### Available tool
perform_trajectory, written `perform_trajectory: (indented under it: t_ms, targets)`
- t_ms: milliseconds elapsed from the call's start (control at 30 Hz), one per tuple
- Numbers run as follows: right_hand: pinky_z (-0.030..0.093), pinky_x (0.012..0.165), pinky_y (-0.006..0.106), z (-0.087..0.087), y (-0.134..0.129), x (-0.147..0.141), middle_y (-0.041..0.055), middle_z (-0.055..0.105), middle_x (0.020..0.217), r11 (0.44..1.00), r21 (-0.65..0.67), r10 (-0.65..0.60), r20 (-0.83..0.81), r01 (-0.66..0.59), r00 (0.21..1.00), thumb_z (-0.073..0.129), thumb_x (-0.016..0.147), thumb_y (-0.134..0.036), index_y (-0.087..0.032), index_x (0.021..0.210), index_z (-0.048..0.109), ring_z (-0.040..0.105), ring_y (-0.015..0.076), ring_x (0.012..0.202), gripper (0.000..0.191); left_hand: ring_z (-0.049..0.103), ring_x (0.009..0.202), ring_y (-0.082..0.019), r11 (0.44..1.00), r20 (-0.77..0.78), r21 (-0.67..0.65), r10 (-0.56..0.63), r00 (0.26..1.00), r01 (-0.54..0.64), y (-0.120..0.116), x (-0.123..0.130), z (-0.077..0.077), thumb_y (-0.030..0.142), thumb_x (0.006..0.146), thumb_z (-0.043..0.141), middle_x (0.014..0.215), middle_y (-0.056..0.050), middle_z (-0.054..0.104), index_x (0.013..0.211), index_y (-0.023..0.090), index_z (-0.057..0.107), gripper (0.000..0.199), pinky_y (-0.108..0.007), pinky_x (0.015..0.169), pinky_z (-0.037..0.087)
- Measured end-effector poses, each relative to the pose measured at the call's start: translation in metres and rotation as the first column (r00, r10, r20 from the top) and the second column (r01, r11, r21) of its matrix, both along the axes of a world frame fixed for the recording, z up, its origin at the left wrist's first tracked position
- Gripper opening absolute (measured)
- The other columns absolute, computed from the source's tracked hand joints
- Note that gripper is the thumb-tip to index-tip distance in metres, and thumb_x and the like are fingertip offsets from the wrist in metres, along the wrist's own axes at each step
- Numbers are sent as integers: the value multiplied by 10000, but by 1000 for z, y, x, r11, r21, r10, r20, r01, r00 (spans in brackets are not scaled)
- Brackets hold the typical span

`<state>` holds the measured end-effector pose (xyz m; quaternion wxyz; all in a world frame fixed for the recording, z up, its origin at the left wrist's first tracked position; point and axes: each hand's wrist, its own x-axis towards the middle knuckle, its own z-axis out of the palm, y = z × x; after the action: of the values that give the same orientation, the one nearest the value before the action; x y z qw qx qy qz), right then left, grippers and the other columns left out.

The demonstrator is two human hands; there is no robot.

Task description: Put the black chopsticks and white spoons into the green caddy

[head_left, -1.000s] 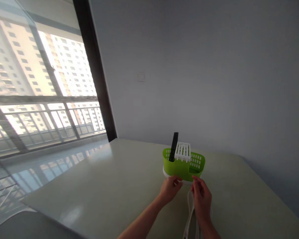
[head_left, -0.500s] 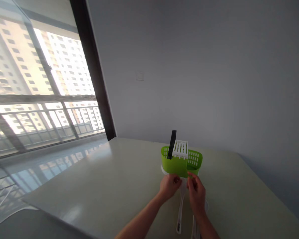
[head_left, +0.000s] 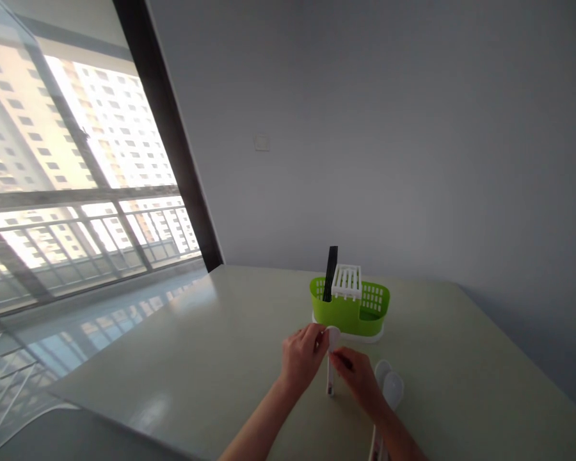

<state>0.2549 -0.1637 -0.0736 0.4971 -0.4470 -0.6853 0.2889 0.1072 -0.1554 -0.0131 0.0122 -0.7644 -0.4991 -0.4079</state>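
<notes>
A white spoon (head_left: 334, 334) is between my two hands in front of the green basket, its head at the top and its handle pointing down toward me. My left hand (head_left: 303, 353) is closed, pinching the left edge of the head. Just below, my right hand (head_left: 356, 373) has its fingertips closed on the spoon near its neck. The green basket (head_left: 338, 315) stands just beyond on a white base tray (head_left: 372, 338). Black chopsticks (head_left: 331, 275) lean upright in its left part, beside a white slotted rack (head_left: 347, 282) across its middle.
Two more white spoons (head_left: 393, 388) lie on the table (head_left: 196, 358) by my right forearm, their handles partly hidden by it. A grey wall (head_left: 365, 160) rises behind the table. On the left is a large window (head_left: 91, 192).
Both hands have shifted left with the spoon, and its handle now looks shorter, more tipped up. The spoons beside my right forearm show more now. The view has turned slightly.
</notes>
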Motion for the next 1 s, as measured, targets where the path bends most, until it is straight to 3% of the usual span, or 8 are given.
perform_trajectory:
  t_ms: [100, 200, 300, 433, 567, 700, 1000]
  targets:
    - [297, 475, 207, 1, -3, -1, -44, 496, 550, 1000, -2, 15, 14, -15, 1000, 491, 854, -418, -169, 750, 638, 423, 102, 500, 307, 567, 591, -83, 998, -52, 66, -10, 999, 14, -5, -2, 1, 298, 875, 427, 659, 7, 642, 813, 207, 596, 202, -179, 568, 370]
    - [295, 472, 210, 1, -4, -1, -50, 488, 545, 1000, 17, -14, 28, 13, 1000, 491, 857, -415, -173, 847, 647, 424, 103, 485, 288, 562, 579, -78, 990, -66, 139, -22, 998, 32, -5, -6, 13, 282, 871, 441, 644, 7, 637, 821, 201, 601, 186, -175, 571, 378]
    - [302, 468, 210, -1, -4, 1, -50, 484, 562, 998, 34, -53, 33, 52, 998, 473, 869, -414, -175, 971, 633, 428, 107, 485, 305, 550, 556, -67, 968, -4, 249, 9, 1000, -7, 6, -13, 38, 290, 857, 470, 633, 12, 635, 826, 194, 608, 171, -164, 568, 383]
    - [316, 478, 210, -7, -3, 3, -47, 481, 589, 996, 44, -80, 27, 79, 996, 441, 884, -428, -171, 1060, 603, 430, 113, 501, 351, 531, 543, -48, 909, 158, 394, 76, 984, -134, 38, -21, 83, 311, 833, 506, 616, 35, 623, 809, 190, 608, 160, -144, 570, 375]
    - [316, 484, 208, -11, -2, 3, -48, 483, 589, 996, 50, -79, 68, 75, 995, 438, 889, -427, -177, 1056, 604, 434, 112, 503, 344, 549, 590, -55, 917, 190, 352, 125, 974, -186, 79, -18, 108, 354, 850, 468, 678, 24, 643, 816, 186, 597, 215, -153, 591, 361]
    - [320, 484, 206, -15, 1, 0, -42, 500, 590, 995, 69, -83, 104, 76, 991, 436, 890, -422, -184, 1029, 614, 451, 113, 505, 328, 576, 648, -77, 956, 64, 193, 214, 975, -222, 112, -7, 104, 372, 867, 424, 753, 15, 665, 860, 202, 596, 242, -171, 565, 317]
    - [321, 485, 210, -21, 3, -2, -34, 517, 587, 991, 99, -102, 151, 88, 983, 413, 895, -428, -188, 973, 617, 465, 117, 501, 324, 614, 756, -147, 942, -246, -115, 282, 927, -316, 144, 8, 64, 378, 896, 359, 876, -24, 677, 961, 235, 563, 258, -212, 610, 331]
